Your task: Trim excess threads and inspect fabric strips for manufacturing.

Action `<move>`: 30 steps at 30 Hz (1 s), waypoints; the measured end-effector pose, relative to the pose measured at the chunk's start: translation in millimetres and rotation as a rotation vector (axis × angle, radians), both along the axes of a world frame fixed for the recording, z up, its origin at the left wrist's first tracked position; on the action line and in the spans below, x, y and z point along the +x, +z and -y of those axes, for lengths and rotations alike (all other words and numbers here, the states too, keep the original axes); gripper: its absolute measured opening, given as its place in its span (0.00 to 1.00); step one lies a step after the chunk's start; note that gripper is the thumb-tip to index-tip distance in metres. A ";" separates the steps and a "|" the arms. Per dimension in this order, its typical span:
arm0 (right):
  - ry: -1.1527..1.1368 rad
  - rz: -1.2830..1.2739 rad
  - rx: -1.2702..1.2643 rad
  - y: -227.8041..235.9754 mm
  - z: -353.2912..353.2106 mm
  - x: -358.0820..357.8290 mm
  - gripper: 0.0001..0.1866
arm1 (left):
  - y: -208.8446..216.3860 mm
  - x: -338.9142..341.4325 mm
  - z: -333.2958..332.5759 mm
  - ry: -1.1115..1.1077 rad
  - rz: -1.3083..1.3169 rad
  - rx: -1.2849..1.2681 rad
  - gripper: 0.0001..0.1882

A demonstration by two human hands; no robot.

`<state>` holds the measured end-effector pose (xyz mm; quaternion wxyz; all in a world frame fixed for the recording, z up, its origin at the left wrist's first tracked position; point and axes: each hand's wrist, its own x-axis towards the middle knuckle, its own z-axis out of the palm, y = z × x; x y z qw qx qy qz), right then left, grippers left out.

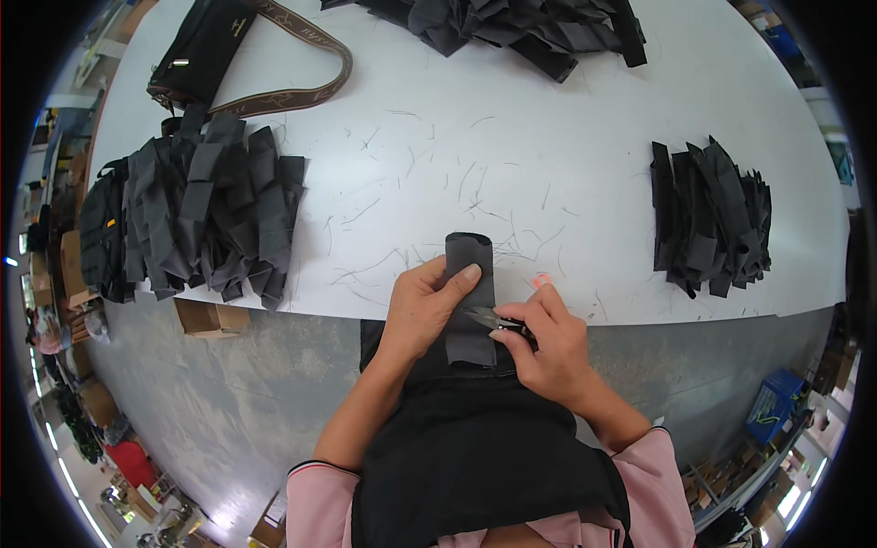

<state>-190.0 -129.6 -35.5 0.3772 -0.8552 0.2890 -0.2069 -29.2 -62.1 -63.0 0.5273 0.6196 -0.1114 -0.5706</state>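
Note:
My left hand [424,306] pinches a dark grey fabric strip [470,258] between thumb and fingers at the front edge of the table. The strip lies lengthwise toward me, and its lower end hangs over my apron. In my right hand [551,345] is a small pair of thread snips [495,319], gripped between thumb and fingers. Their pointed blades lie over the lower half of the strip, close to its right side. Whether they touch the cloth I cannot tell.
A pile of grey strips [219,196] lies at the left beside a black backpack [103,239]. Another strip stack [711,217] sits at the right, and a heap [512,27] at the far edge. A black bag [199,55] with a strap rests far left. Thread scraps litter the white table [585,119].

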 end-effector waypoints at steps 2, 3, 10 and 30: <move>-0.015 0.015 -0.014 -0.2 -3.4 3.8 0.12 | 0.7 -0.9 0.4 0.009 -0.008 -0.014 0.14; -0.030 0.031 -0.027 -0.3 -4.2 4.6 0.12 | 0.7 -1.3 0.4 0.018 -0.015 -0.028 0.14; 0.042 -0.083 -0.147 3.3 -5.1 5.8 0.12 | -1.8 1.4 -2.9 0.017 -0.016 -0.027 0.13; -0.777 -0.211 -0.400 12.6 133.3 -120.3 0.16 | 28.2 189.6 -52.7 -0.053 0.740 -0.622 0.38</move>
